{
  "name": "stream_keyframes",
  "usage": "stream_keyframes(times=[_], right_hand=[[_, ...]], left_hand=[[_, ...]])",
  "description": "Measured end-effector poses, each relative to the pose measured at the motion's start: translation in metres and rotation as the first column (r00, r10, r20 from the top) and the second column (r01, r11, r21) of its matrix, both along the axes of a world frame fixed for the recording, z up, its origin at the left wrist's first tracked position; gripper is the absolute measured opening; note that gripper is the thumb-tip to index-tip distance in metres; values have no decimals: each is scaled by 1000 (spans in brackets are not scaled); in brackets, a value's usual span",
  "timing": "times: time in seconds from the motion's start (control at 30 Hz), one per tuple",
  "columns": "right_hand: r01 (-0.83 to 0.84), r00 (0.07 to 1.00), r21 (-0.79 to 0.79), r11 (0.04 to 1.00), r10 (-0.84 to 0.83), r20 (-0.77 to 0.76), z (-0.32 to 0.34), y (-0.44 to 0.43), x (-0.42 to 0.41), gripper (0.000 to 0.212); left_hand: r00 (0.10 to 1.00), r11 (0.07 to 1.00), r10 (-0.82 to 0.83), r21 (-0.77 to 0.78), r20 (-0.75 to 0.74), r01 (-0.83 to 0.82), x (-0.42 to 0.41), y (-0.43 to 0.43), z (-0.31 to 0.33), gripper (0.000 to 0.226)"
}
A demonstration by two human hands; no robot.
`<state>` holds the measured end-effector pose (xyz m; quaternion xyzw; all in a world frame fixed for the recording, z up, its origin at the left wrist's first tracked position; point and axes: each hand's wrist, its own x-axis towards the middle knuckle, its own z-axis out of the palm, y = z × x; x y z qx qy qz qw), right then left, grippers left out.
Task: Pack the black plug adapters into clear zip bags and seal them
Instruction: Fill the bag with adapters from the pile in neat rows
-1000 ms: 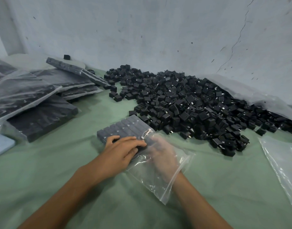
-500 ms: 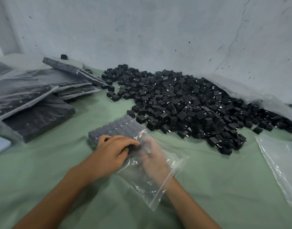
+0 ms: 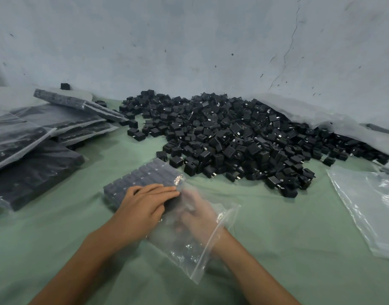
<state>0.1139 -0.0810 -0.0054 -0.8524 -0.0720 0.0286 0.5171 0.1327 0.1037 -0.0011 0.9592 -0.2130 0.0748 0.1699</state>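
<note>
Head view: left grip (image 3: 143, 208) lies flat, fingers straight, on the bag (image 3: 184, 254); right grip (image 3: 198, 214) sits inside it, blurred, closure unclear.

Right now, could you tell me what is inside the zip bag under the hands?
Rows of black plug adapters fill the far end of the zip bag; the right hand is inside its open end. The left hand on top hides some adapters.

A clear zip bag (image 3: 187, 249) lies flat, its unsealed mouth on the near side. Tidy rows of black plug adapters (image 3: 143, 176) fill its far end, under and beyond the left fingers (image 3: 165, 191). The right fingers (image 3: 190, 200) are inside the bag. A loose adapter heap (image 3: 244, 139) lies beyond both.
</note>
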Motion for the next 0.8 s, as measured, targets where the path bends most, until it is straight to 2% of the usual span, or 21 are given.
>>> stream_keyframes(times=[0.07,0.13,0.2,0.27,0.37,0.43,0.5,0.57,0.63,0.73,0.8], right_hand=[[-126,991,32,992,127,-43,5,-17,-24,55],[-234,954,138,962,255,-158,12,-40,-48,48],[-268,939,81,960,279,-199,27,-68,-64,31],[-260,946,31,965,261,-191,45,-93,-67,32],[-52,998,-61,997,50,-24,71,-117,-45,43],[81,989,-138,987,-63,132,83,-122,-15,40],[126,971,-232,965,-71,229,90,-115,21,31],[120,961,-363,924,-16,276,88,-98,57,25],[125,944,-520,845,61,326,81,-78,88,28],[112,944,-718,688,151,292,64,-58,122,53],[80,958,-784,615,169,231,53,-55,136,65]], left_hand=[[1000,1000,0,-10,-7,0,1,1,0,52],[1000,1000,-3,-23,-7,3,3,2,0,51],[1000,999,-6,-33,-7,5,3,1,-1,50],[1000,999,-3,-44,-7,3,3,0,-2,50],[1000,999,8,-41,-4,-9,4,-1,-3,50],[1000,999,14,-38,-7,-15,4,-2,-4,50],[1000,999,13,-39,-5,-13,4,-2,-4,50],[1000,998,10,-56,-5,-10,3,-3,-4,50],[1000,998,13,-57,-2,-13,3,-3,-3,50],[1000,998,6,-69,-3,-7,1,-4,-2,50],[1000,998,2,-68,-5,-2,-1,-4,-1,50]])
